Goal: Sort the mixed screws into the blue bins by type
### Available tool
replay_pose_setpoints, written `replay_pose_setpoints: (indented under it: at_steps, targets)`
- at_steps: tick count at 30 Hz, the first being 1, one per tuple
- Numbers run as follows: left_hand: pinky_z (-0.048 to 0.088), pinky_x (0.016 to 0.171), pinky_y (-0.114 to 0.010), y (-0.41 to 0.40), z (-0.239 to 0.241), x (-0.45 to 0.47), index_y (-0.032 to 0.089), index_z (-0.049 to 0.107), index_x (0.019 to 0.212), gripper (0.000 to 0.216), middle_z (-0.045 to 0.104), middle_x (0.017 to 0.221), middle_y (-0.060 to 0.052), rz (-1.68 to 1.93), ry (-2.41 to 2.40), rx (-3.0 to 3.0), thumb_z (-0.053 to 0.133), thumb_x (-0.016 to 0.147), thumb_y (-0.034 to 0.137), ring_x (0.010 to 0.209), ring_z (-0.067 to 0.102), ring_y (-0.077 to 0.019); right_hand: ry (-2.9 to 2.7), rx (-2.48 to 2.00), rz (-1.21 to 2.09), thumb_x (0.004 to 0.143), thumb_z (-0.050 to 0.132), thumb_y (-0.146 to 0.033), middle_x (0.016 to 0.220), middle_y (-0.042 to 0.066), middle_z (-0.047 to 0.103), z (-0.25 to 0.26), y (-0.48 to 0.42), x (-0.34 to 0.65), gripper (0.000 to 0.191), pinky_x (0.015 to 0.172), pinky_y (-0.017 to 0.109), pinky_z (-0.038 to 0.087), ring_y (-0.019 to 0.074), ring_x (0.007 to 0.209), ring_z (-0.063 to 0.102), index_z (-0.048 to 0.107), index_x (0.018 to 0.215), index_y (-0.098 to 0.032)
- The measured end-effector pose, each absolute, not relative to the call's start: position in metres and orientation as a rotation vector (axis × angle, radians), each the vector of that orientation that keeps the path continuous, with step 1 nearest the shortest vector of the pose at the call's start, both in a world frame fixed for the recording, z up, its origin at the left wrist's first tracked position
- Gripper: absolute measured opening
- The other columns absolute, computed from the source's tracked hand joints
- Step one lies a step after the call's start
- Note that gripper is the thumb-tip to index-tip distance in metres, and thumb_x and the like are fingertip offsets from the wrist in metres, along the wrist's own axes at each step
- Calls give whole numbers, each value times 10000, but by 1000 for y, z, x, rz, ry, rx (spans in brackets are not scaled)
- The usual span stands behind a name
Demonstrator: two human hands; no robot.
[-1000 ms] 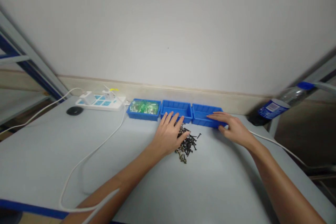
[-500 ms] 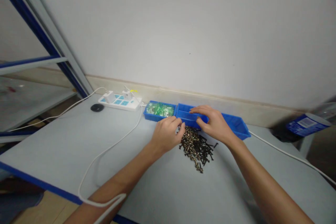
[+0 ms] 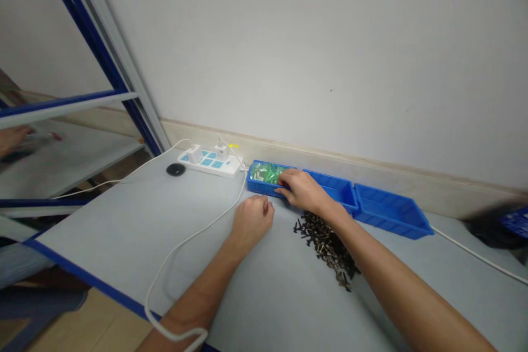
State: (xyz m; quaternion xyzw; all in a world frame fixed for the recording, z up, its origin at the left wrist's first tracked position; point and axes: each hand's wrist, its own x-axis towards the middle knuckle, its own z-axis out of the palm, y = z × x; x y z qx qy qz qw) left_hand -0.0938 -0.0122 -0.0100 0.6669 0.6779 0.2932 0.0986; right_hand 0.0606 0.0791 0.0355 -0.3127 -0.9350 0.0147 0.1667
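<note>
Soft, moderately bright light seems to fall from above, palest on the wall (image 3: 284,55) around 12 o'clock and dulling toward the corners, darkest at 2 o'clock. The worktop (image 3: 264,297) is evenly lit, with a diffuse shadow beside the right arm (image 3: 383,269) near 5 o'clock and a fainter one by the cable (image 3: 177,336). Small glints show on the packet (image 3: 266,172); the screws (image 3: 330,245) merge into dark, soft detail. The bottle (image 3: 495,231), between 3 and 4 o'clock, is smeared, as is another person's hand (image 3: 12,140) at 9. Wide-angle stretching slants the rack (image 3: 82,22) at 10.
</note>
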Motion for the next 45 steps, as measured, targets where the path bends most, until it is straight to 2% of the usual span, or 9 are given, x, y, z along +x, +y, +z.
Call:
replay_pose_setpoints:
  at_steps: [6,11,14,17,23,27,36,40,45]
  targets:
    - [499,717,-306,-6,-6,-83,147,703,910,301,721,854,-78,1369,1223,1149,725,774,415,798,660,-207,-2441,-751,103,929,603,-246,847,63,618,69,51,88,80,719,315,440,206,815,559,594,873,-190]
    - [467,1021,-408,-13,3,-60,159,636,1192,524,718,1086,-95,1579,649,944,815,713,273,1068,649,-240,-2468,-714,97,951,568,-260,920,98,637,77,8,112,99,762,382,505,243,899,581,633,961,-186]
    - [490,1018,-442,-21,7,-49,187,590,1264,608,719,1099,-87,1612,705,990,820,709,284,1075,662,-255,-2376,-832,89,928,563,-186,1297,141,580,72,-17,120,350,929,499,514,304,1170,568,587,1272,-247]
    - [516,1001,-460,-29,13,-43,192,567,1282,683,717,1106,-90,1590,839,1072,844,671,322,1081,669,-275,-2355,-890,263,876,596,-154,1524,65,424,69,-40,125,668,1056,571,451,340,1352,462,401,1474,-380]
    - [567,904,-454,-34,27,-47,152,529,1280,844,695,1121,-125,1493,1095,1368,908,562,381,1014,682,-298,-2041,-957,747,836,656,-171,1481,39,493,54,-61,135,697,1151,553,360,301,1367,464,412,1459,-367]
    - [497,990,-461,-30,41,-48,154,462,1393,977,600,1253,-159,1412,1272,1903,888,573,469,1155,585,-324,-1596,-719,1292,862,671,-226,1512,35,452,33,-63,138,647,1144,476,385,236,1374,465,380,1416,-387]
    - [408,1030,-504,-13,48,-15,217,285,1539,1087,484,1255,-145,947,1355,2445,806,650,563,1188,464,-339,-1251,-848,1420,752,714,-244,1292,62,656,0,-62,160,470,1139,471,367,243,1256,582,591,1204,-278]
    - [395,1030,-517,-8,42,-10,203,248,1552,1123,477,1282,-150,812,1386,2506,823,641,521,1181,449,-340,-1506,-1220,1066,708,626,-214,953,82,744,1,-55,181,207,902,445,527,263,912,696,690,904,-199]
    - [367,1072,-504,-4,36,-17,242,264,1548,1061,490,1347,-134,870,1359,2481,792,679,543,1235,438,-336,-1838,-1450,574,731,523,-193,680,42,680,16,-49,202,168,649,324,455,207,653,615,683,680,-191]
